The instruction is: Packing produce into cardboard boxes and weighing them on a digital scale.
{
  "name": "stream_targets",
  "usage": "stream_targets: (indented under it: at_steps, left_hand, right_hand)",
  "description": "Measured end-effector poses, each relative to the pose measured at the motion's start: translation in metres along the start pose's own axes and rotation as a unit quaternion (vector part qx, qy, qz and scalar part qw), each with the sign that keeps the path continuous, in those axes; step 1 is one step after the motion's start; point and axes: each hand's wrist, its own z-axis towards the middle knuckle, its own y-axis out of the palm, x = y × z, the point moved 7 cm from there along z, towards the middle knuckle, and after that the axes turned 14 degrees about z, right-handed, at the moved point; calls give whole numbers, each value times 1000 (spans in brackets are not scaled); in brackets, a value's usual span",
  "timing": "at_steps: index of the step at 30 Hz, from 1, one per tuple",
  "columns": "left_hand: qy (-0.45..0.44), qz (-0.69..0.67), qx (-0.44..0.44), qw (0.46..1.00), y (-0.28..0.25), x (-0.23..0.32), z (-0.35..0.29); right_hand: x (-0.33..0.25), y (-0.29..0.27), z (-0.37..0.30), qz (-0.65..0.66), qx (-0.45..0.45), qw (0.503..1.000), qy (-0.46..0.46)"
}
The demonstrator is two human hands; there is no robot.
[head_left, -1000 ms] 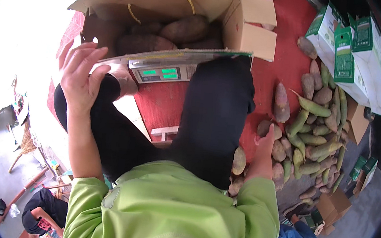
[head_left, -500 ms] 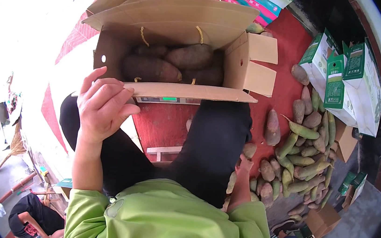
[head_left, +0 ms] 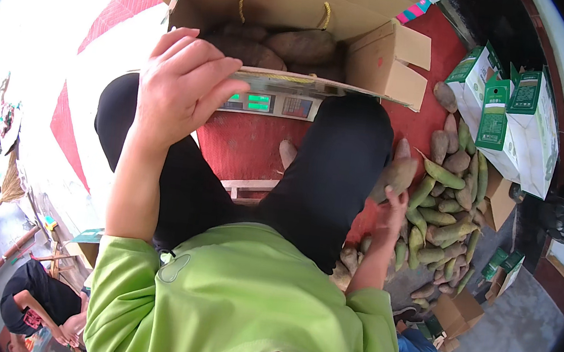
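A cardboard box (head_left: pixel 403 85) with yellow rope handles stands in front of me, its top flaps up, holding several big dark purple-brown radishes (head_left: pixel 302 45). My left hand (head_left: pixel 184 85) is at the left end of its near flap, fingers curled on the flap's edge. Under that edge shows a scale (head_left: pixel 259 102) with a lit green display. Beside my right knee, my right hand (head_left: pixel 393 206) grips a thick brownish radish (head_left: pixel 399 174) by its lower end, held off the floor. Part of the grip is hidden by blur.
At the right lies a pile of green and purplish radishes (head_left: pixel 443 222). Beyond it stand green-and-white cartons (head_left: pixel 504 118). A loose radish (head_left: pixel 288 154) rests on the red mat (head_left: pixel 237 143) between my legs. Two other people (head_left: pixel 38 298) sit behind me.
My right hand has risen from beside my thigh and moved forward with a radish. My left hand stays at the flap. The view has shifted, so the box appears higher.
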Motion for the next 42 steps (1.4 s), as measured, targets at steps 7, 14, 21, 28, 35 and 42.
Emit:
stream_targets:
  at_steps: [7,14,21,28,35,42]
  left_hand:
    - [-7,-17,28,999,-7,-6,-7]
    - [-15,-10,31,999,-10,-11,-11]
    - [-35,-1,23,999,-10,-13,-14]
    - [-64,8,31,997,-13,-13,-11]
    - [-76,9,39,996,-9,-17,-10]
    - [-86,25,39,995,-15,-23,-15]
  right_hand:
    - [-138,112,-15,14,-92,987,-133]
    - [-117,114,-11,25,-76,992,-98]
    - [-9,49,-21,30,-4,999,23]
    - [40,6,-33,-74,103,980,154]
    - [71,-18,-17,-121,133,970,163]
    - [116,-42,-15,-227,150,951,147]
